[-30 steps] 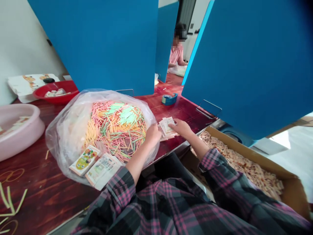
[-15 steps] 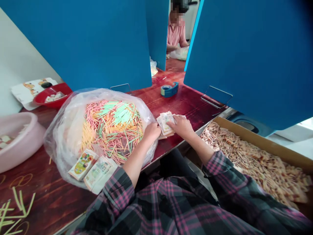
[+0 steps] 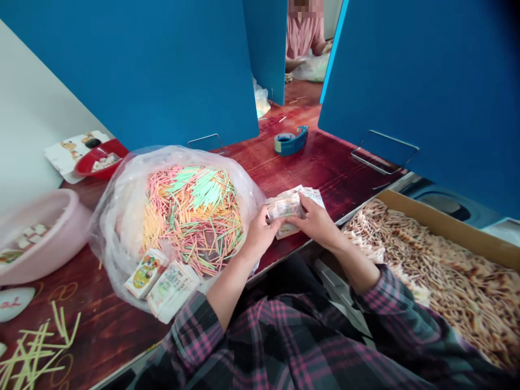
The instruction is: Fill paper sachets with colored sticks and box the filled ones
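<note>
Between my two hands is a small printed paper slip, pale with fine coloured print. My left hand pinches its left end, thumb along the near edge. My right hand grips the right end, its thumb meeting the left one. Beneath and behind lie more printed slips, fanned on the dark red table. Left of my hands sits a clear plastic bag, open at the top and full of thin coloured paper sticks. On its near edge rest a picture card stack and a stack of printed slips.
A blue tape dispenser stands behind my hands. Blue partitions rise at the back. A pink basin and red bowl are left, with loose yellow-green sticks nearer. A cardboard box is right. A person sits beyond.
My left hand has come off the bag's edge side to the slips, and both hands now lift one slip between them. The view has shifted slightly.
</note>
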### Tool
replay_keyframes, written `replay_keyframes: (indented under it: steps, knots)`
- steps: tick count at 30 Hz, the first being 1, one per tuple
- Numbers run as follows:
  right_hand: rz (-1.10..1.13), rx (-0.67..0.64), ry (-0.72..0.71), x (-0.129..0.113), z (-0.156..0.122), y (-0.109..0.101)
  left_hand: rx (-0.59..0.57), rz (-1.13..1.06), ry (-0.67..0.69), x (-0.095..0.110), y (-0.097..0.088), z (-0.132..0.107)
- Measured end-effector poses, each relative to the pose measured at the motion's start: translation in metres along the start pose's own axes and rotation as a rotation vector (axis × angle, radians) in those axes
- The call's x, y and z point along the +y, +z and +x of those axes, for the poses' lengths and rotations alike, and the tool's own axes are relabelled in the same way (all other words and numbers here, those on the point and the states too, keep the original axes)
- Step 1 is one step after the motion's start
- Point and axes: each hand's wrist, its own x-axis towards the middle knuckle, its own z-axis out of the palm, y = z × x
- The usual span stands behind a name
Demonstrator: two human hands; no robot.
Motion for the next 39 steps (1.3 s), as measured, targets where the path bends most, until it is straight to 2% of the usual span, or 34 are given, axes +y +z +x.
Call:
replay_keyframes:
  steps: [5, 8, 13, 17, 20, 24, 26, 29, 30, 34, 37, 39]
  knots:
    - [-0.077, -0.144, 0.036, -0.003, -0.002, -0.013, 0.014, 0.116, 0.057, 0.001, 0.003, -0.014]
    - [-0.096, -0.131, 0.027, -0.005, -0.006, -0.015, 0.017, 0.065, 0.028, -0.002, 0.002, -0.016]
    - [0.132, -0.086, 0.098, -0.004, -0.014, -0.007, -0.087, -0.190, -0.141, -0.007, -0.005, -0.012]
    - [0.254, -0.076, 0.180, -0.004, -0.015, 0.003, -0.149, -0.250, -0.155, -0.004, -0.004, -0.011]
    - [0.290, -0.059, 0.150, -0.008, -0.016, 0.004, -0.119, -0.194, -0.156, 0.001, 0.006, -0.011]
    - [0.320, -0.120, 0.064, -0.007, -0.017, -0.011, -0.021, -0.150, -0.145, 0.006, 0.020, -0.012]
    - [0.290, 0.009, 0.064, 0.000, -0.015, -0.022, 0.038, -0.099, -0.150, 0.006, 0.023, -0.013]
    - [0.096, 0.306, 0.089, 0.020, -0.009, -0.032, 0.079, -0.061, -0.136, 0.007, 0.025, -0.014]
    - [0.032, 0.342, 0.092, 0.027, -0.006, -0.033, 0.078, -0.064, -0.129, 0.008, 0.025, -0.014]
    - [0.000, 0.330, 0.132, 0.043, 0.000, -0.035, 0.045, -0.069, -0.149, 0.010, 0.023, -0.015]
    - [0.038, 0.373, 0.137, 0.035, -0.001, -0.038, 0.030, -0.042, -0.109, 0.007, 0.022, -0.017]
    - [0.071, 0.307, 0.116, 0.024, -0.004, -0.040, 0.051, 0.022, -0.036, 0.002, 0.021, -0.021]
